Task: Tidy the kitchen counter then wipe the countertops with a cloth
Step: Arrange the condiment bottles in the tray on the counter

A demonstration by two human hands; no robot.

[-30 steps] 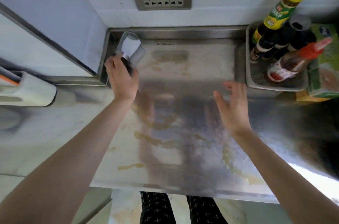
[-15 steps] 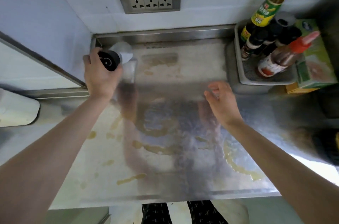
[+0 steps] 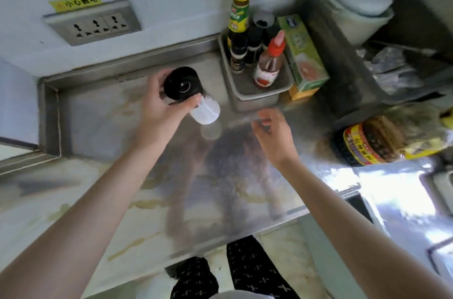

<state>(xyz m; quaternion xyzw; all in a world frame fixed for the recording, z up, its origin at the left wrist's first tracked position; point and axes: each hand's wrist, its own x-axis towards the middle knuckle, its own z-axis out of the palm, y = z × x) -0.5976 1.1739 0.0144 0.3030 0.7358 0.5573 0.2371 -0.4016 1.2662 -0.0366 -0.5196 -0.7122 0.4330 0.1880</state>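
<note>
My left hand (image 3: 160,108) grips a clear jar with a black lid (image 3: 182,83), held tilted above the steel countertop (image 3: 103,122), lid towards the camera and clear body (image 3: 206,112) pointing down right. The jar hangs just left of a grey tray (image 3: 257,97) that holds several sauce bottles (image 3: 268,63). My right hand (image 3: 274,134) hovers over the counter below the tray, fingers loosely apart, holding nothing. Yellowish streaks and smears mark the countertop. No cloth is in view.
A green box (image 3: 304,53) stands right of the tray. A dark rack with a white container (image 3: 355,7) rises at the far right, and a large jar with a red and yellow label (image 3: 375,142) lies beside it. A wall socket strip (image 3: 93,23) sits above the counter.
My left hand has carried the jar from the back left corner rightward to beside the tray and turned its lid up. My right hand shifted slightly right. The view swung right.
</note>
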